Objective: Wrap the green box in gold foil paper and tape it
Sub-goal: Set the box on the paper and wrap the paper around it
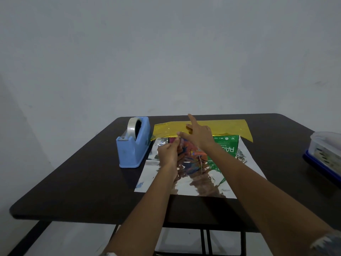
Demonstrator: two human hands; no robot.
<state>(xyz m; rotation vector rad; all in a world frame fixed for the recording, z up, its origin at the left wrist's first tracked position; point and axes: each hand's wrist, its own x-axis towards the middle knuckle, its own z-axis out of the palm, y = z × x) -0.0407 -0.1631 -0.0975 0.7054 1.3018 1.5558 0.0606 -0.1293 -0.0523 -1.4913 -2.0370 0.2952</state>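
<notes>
Hands [170, 152] outstretched, left perhaps pinching foil [156, 182]

Dark bench [83, 182], pale wall [166, 52]
A clear container [324, 154] (blue base, contents unclear) sits at the bench's 3 o'clock edge.

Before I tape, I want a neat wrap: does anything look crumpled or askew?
The foil paper is crinkled at the right end of the green box and wrinkled near its left end; the near part lies fairly flat.
</notes>
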